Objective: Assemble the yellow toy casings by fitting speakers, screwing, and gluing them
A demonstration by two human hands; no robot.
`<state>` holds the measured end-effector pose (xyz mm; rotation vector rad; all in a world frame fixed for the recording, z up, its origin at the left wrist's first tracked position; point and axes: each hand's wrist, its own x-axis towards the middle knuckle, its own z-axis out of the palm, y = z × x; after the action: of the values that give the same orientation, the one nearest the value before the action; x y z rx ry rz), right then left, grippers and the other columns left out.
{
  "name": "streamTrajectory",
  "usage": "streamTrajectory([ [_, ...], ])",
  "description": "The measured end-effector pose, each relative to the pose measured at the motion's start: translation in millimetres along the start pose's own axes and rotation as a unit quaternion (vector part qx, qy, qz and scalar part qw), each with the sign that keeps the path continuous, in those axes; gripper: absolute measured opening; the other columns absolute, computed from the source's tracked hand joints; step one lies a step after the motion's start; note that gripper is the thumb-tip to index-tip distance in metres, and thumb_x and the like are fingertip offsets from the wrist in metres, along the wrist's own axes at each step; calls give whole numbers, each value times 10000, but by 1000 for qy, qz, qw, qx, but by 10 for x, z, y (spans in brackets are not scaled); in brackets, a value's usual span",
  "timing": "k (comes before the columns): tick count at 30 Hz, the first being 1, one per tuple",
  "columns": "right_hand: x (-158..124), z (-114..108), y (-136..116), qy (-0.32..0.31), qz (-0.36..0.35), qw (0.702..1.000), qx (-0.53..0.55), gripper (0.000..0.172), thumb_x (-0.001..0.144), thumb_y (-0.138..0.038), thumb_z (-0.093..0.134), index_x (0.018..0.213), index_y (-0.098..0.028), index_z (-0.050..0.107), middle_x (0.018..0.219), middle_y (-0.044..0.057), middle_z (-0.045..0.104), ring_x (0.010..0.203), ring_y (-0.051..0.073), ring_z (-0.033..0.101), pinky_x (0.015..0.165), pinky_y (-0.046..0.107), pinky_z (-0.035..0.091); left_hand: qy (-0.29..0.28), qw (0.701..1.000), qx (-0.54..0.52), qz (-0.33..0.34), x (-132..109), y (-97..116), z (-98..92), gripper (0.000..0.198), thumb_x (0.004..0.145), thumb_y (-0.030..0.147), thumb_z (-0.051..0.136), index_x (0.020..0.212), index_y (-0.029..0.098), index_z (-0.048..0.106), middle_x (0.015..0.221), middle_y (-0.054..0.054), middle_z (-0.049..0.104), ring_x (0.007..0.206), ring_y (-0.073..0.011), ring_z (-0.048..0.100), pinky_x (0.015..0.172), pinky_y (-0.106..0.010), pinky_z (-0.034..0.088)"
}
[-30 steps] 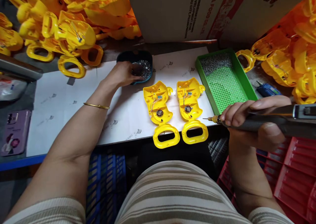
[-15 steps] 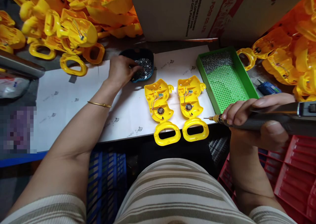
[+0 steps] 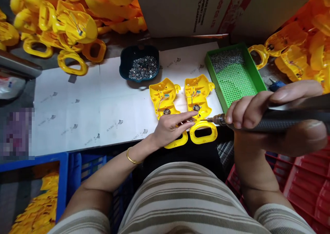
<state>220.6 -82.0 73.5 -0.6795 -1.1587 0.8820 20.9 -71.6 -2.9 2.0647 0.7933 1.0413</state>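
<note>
My right hand is wrapped round a dark electric screwdriver, its tip pointing left. That tip is close to the lower end of the right yellow shell, just above its handle ring. My left hand reaches over the lower part of the left yellow shell. Its thumb and forefinger stretch to the bottom of the right shell, near the screwdriver tip; whatever lies between them is too small to make out. Both shells lie open side up, showing wires, a small green board and a round speaker.
A dark bowl of small metal parts sits behind on the white board. At the right is a green tray with screws. Yellow parts pile up at both back corners, beside a cardboard box.
My left hand has left the bowl and moved right and nearer, to the shells. The screwdriver has shifted left, bringing its tip to the right shell.
</note>
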Motion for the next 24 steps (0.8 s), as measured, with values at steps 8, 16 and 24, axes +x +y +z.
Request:
streamTrajectory([
  [8,-70,152,-10,3,24,1000,-18,282,758,-567,646,868,-324,554,412,-71,428,332,171,439,398,364,451,-19,999,-29,-42,-75,1,82,390,885,241,661,1270,196,626,1050,-40,757,815,-127,741,835,-223,605],
  [16,-72,94,92,-40,18,999,28,211,811,-507,633,908,-322,605,458,-61,485,398,175,512,516,392,512,-41,999,3,-31,-53,-1,78,396,893,213,641,1286,183,613,974,-39,770,749,-119,731,737,-190,589],
  [24,-12,-12,61,-109,85,989,46,244,800,-500,667,918,-293,617,536,-74,595,416,117,557,450,297,477,-51,998,38,3,-40,-6,115,378,931,268,596,1301,194,597,927,-18,772,653,-90,695,672,-161,555],
])
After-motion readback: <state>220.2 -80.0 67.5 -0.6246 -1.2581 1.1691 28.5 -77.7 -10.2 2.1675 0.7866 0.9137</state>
